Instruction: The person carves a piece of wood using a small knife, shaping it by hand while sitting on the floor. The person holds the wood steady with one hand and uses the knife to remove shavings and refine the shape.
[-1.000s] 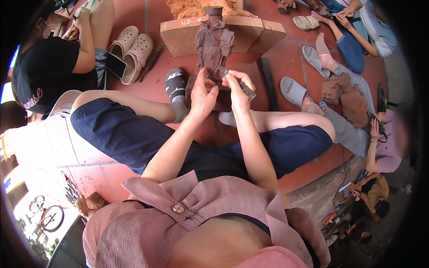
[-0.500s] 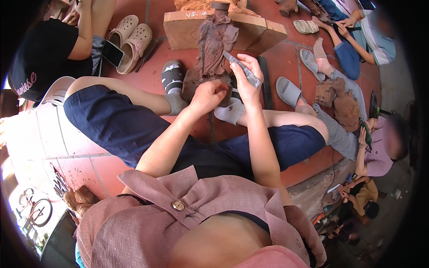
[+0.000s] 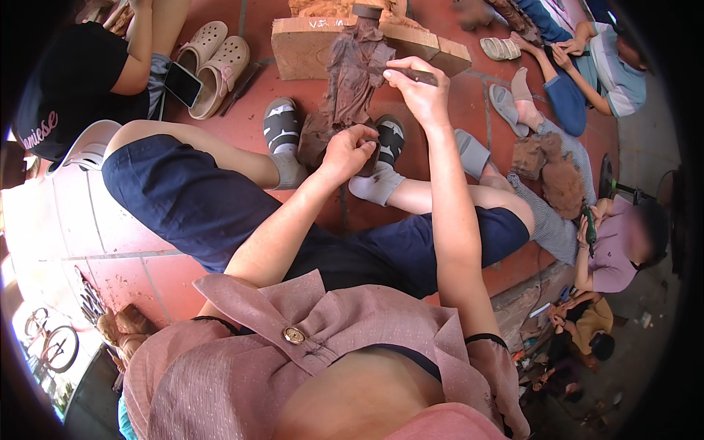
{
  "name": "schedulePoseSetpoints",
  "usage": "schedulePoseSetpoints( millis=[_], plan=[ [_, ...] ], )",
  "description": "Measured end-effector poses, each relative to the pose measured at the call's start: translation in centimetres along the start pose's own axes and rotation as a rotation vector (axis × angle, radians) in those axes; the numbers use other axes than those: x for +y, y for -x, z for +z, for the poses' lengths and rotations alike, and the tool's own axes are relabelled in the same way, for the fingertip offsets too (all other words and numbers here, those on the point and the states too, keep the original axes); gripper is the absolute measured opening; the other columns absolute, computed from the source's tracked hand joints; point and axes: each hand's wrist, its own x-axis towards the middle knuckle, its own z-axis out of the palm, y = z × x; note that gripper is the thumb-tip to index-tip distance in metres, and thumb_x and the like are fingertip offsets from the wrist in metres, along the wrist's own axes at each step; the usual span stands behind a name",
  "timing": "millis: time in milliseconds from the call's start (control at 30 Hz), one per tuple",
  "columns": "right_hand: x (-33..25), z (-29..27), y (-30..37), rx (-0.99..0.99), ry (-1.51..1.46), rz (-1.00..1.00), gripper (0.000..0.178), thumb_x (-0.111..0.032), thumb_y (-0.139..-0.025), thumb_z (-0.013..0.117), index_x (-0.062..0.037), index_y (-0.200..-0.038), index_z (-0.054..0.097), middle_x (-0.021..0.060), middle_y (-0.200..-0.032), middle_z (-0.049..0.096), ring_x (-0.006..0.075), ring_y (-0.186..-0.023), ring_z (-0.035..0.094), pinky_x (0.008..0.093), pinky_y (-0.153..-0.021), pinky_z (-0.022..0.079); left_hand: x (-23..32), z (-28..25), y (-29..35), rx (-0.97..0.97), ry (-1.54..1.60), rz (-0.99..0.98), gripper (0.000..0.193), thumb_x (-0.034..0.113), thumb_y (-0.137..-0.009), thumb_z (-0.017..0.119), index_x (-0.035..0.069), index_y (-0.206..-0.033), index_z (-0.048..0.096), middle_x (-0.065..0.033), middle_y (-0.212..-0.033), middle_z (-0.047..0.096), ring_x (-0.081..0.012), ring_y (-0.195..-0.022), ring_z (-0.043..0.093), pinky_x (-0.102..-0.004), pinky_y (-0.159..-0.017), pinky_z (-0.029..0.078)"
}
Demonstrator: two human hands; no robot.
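Observation:
A dark brown robed statue (image 3: pixel 353 70) with a flat-topped hat stands on a rough base (image 3: pixel 317 139) between my feet; whether it is wood or clay I cannot tell. My left hand (image 3: pixel 350 152) is closed at the near right edge of that base, fingers curled against it. In my right hand (image 3: pixel 424 92), pinched between thumb and fingers, is a thin, flat blade-like tool (image 3: pixel 419 75), seen edge-on. Its tip reaches the right side of the statue, at about the middle of the robe.
Behind the statue lies a thick wooden block (image 3: pixel 304 48). Beige clogs (image 3: pixel 220 73), a phone (image 3: pixel 182 84) and a narrow dark tool (image 3: pixel 240 89) are at the left, near a person in black. Seated people, grey slippers (image 3: pixel 506 106) and another brown carving (image 3: pixel 561 176) are at the right.
My right hand has moved up and right, and the tool has turned from its broad grey face to its edge, pointing left at the statue. My left hand stays at the base.

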Motion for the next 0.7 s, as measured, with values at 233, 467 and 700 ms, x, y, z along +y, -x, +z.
schedulePoseSetpoints(
  millis=[233, 467, 700],
  plan=[
    [0.7, 0.4, -0.1, -0.267, -0.08, 0.144, 0.011, -0.004, -0.073, 0.073, -0.0045, -0.084, 0.072, 0.002, -0.072, 0.067, 0.0072, -0.064, 0.06, 0.0226, -0.059, 0.048, -0.3, 0.3, -0.6, 0.117, 0.032, -0.017, 0.035, 0.013, -0.081, 0.063, 0.004, -0.114, 0.058, -0.0069, -0.071, 0.059, -0.019, -0.069, 0.059, -0.0329, -0.069, 0.048],
    [0.4, 0.5, -1.5, -0.287, -0.007, -0.069, 0.012, -0.005, -0.071, 0.074, -0.0036, -0.083, 0.07, 0.003, -0.072, 0.067, 0.0087, -0.066, 0.06, 0.0246, -0.063, 0.048, 0.5, 0.7, 0.2, 0.139, -0.006, -0.01, 0.043, 0.014, -0.079, 0.064, 0.002, -0.119, 0.053, -0.0099, -0.075, 0.062, -0.0235, -0.074, 0.062, -0.0361, -0.072, 0.048],
    [-1.1, -0.9, -2.8, -0.265, 0.141, -0.041, 0.011, -0.005, -0.073, 0.072, -0.0043, -0.083, 0.071, 0.0024, -0.072, 0.067, 0.0075, -0.067, 0.06, 0.0227, -0.063, 0.049, 0.5, 1.1, 0.3, 0.167, 0.018, 0.012, 0.052, 0.012, -0.078, 0.063, 0.0, -0.126, 0.046, -0.0099, -0.078, 0.062, -0.0236, -0.074, 0.062, -0.0359, -0.073, 0.048]
  ],
)
